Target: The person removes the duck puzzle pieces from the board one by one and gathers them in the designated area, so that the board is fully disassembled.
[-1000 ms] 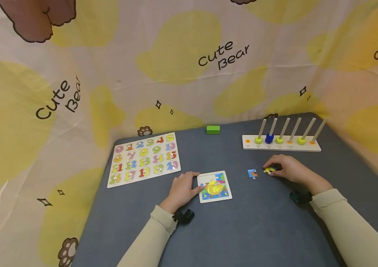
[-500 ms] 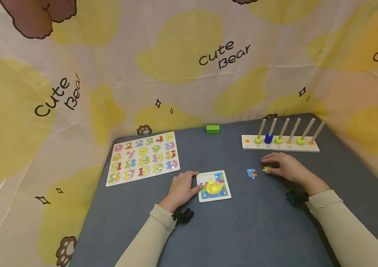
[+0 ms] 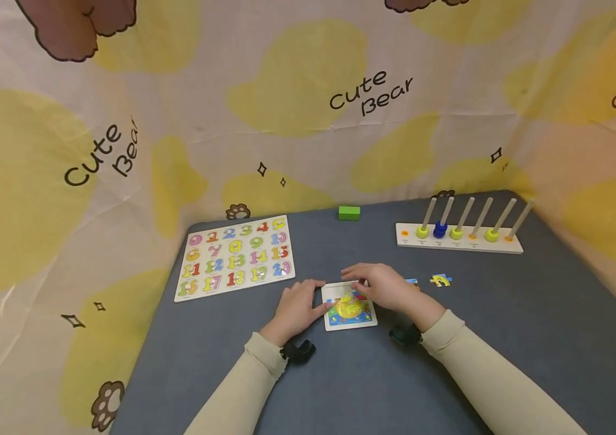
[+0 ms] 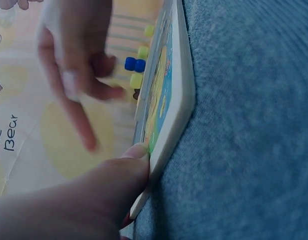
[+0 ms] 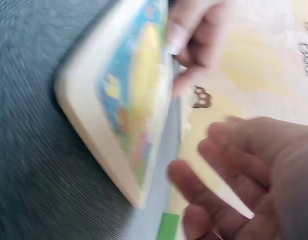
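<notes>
A square jigsaw puzzle [image 3: 350,308] with a yellow duck picture in a white tray lies flat on the table. My left hand [image 3: 297,307] holds its left side, the thumb [image 4: 136,155] on the face and the index finger by the far left corner. Over the puzzle's far right part hovers my right hand [image 3: 386,290]. Its fingers [image 5: 234,170] are loosely bent, with nothing seen between them. Right of the puzzle lie two loose pieces: a yellow puzzle piece [image 3: 441,280] and a blue-orange puzzle piece [image 3: 412,281], the latter partly hidden by the right hand.
A number board [image 3: 235,258] lies at the left. At the back stands a green block [image 3: 349,212]. A white peg stand [image 3: 459,244] with yellow and blue rings is at the far right. A printed cloth wall [image 3: 286,90] closes off the back of the grey table.
My right hand has let go of the yellow piece, which stays on the table, and has moved left over the puzzle. The left hand has kept its place.
</notes>
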